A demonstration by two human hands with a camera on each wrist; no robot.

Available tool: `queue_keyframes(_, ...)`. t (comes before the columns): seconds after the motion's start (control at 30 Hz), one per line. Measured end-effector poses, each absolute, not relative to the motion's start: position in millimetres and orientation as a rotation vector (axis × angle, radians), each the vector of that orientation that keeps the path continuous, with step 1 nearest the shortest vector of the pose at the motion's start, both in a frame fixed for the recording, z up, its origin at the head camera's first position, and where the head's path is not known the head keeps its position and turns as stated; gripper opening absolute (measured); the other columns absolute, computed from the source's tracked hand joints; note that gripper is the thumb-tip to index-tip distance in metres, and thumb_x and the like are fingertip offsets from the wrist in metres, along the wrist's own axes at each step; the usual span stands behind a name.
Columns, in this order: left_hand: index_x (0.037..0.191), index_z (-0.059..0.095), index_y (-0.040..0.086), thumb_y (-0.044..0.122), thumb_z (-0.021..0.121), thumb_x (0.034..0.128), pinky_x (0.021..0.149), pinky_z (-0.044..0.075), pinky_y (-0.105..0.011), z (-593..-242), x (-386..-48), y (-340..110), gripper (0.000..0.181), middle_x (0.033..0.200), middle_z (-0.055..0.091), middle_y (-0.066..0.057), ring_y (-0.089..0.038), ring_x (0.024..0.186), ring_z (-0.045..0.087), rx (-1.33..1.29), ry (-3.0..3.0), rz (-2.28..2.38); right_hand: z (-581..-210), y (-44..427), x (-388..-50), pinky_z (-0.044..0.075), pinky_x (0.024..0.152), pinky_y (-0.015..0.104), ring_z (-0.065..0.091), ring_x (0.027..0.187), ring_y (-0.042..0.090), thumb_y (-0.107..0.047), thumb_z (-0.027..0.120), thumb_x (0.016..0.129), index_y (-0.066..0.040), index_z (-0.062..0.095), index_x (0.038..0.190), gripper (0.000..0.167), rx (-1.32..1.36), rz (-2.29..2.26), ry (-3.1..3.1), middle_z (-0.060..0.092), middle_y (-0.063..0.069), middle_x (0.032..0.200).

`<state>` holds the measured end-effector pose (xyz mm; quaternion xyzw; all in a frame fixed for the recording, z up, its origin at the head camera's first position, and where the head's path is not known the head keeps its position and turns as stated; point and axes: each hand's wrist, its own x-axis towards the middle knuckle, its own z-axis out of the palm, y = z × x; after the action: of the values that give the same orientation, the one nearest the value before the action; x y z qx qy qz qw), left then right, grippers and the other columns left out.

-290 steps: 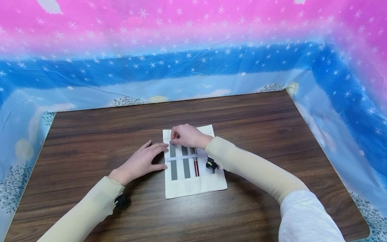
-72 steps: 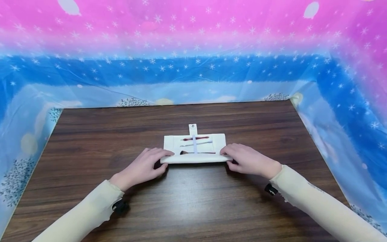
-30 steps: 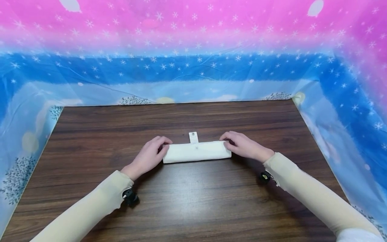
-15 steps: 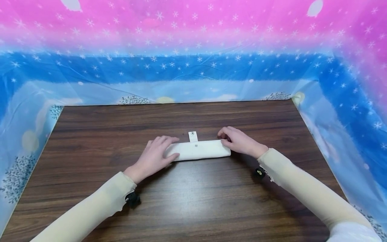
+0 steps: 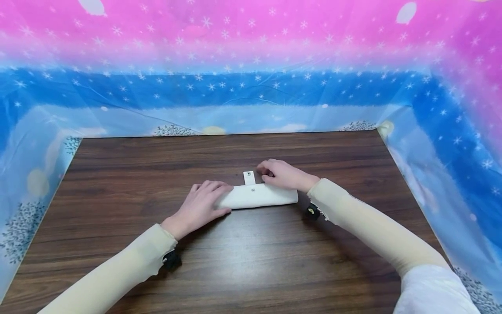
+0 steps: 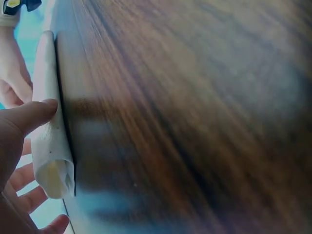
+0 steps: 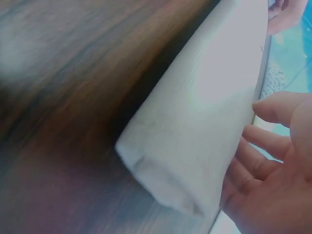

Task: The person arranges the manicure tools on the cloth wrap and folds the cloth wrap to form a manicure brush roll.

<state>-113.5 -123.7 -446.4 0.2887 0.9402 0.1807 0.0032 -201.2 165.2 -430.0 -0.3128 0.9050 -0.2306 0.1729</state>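
Observation:
A white cloth roll-up pouch lies rolled on the table, its flat strap extending from the far side. Metal snap parts show on the strap and on the pouch. My left hand holds the left end, thumb along the near side and fingers across the top and far side. In the left wrist view the thumb presses the cloth beside the hollow end. Over the pouch's right half, my right hand has loosely bent fingers just right of the strap, holding nothing. The tools inside are hidden.
The dark wood-grain table extends all around the pouch. A pink and blue snowflake-patterned cloth hangs along its back and sides. Black wrist cameras sit beneath both wrists.
Earlier the pouch lay flat with tools under its band; both hands then rolled it up. Over the last second my left hand took hold of the left end, and my right hand moved left toward the strap.

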Motion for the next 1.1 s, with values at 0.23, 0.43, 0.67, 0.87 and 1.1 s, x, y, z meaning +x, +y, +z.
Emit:
queue_keyframes(0.23, 0.141, 0.065, 0.014, 0.042, 0.079, 0.0937, 0.093, 0.045, -0.053, -448, -114, -124, 0.056, 0.137, 0.066, -0.007, -0.030, 0.125, 0.059, 0.892, 2.929, 0.587, -431, 154, -202, 0.045, 0.078, 0.034, 0.052, 0.088, 0.019, -0.014, 0.053, 0.106, -0.001, 0.051, 0.152, 0.047, -0.911, -0.637, 2.482, 0.060, 0.011, 0.106)
queue_keyframes(0.43, 0.140, 0.066, 0.010, 0.040, 0.079, 0.0939, 0.093, 0.045, -0.054, -448, -115, -125, 0.057, 0.136, 0.067, -0.010, -0.032, 0.124, 0.059, 0.860, 2.940, 0.601, -431, 151, -205, 0.047, 0.081, 0.034, 0.055, 0.091, 0.019, -0.014, 0.053, 0.107, -0.005, 0.057, 0.145, 0.040, -0.894, -0.726, 2.479, 0.061, 0.009, 0.107)
queue_keyframes(0.67, 0.140, 0.066, 0.008, 0.041, 0.078, 0.0943, 0.097, 0.045, -0.056, -448, -119, -124, 0.058, 0.135, 0.068, -0.011, -0.033, 0.125, 0.057, 0.894, 2.949, 0.576, -432, 152, -199, 0.054, 0.088, 0.037, 0.067, 0.101, 0.018, -0.014, 0.063, 0.105, -0.010, 0.068, 0.122, 0.018, -0.818, -0.976, 2.517, 0.073, 0.005, 0.110)
queue_keyframes(0.87, 0.139, 0.067, 0.009, 0.040, 0.079, 0.0941, 0.098, 0.044, -0.056, -447, -119, -124, 0.056, 0.135, 0.068, -0.011, -0.033, 0.125, 0.057, 0.878, 2.931, 0.583, -433, 152, -190, 0.052, 0.088, 0.036, 0.065, 0.101, 0.017, -0.015, 0.065, 0.105, -0.011, 0.073, 0.124, 0.022, -0.918, -0.984, 2.511, 0.073, 0.003, 0.115)
queue_keyframes(1.1, 0.140, 0.066, 0.009, 0.040, 0.079, 0.0940, 0.098, 0.044, -0.056, -446, -120, -123, 0.057, 0.135, 0.068, -0.011, -0.033, 0.125, 0.057, 0.892, 2.930, 0.587, -438, 158, -179, 0.052, 0.083, 0.032, 0.063, 0.096, 0.012, -0.013, 0.067, 0.103, -0.016, 0.079, 0.119, 0.020, -1.088, -0.892, 2.582, 0.071, 0.000, 0.113)
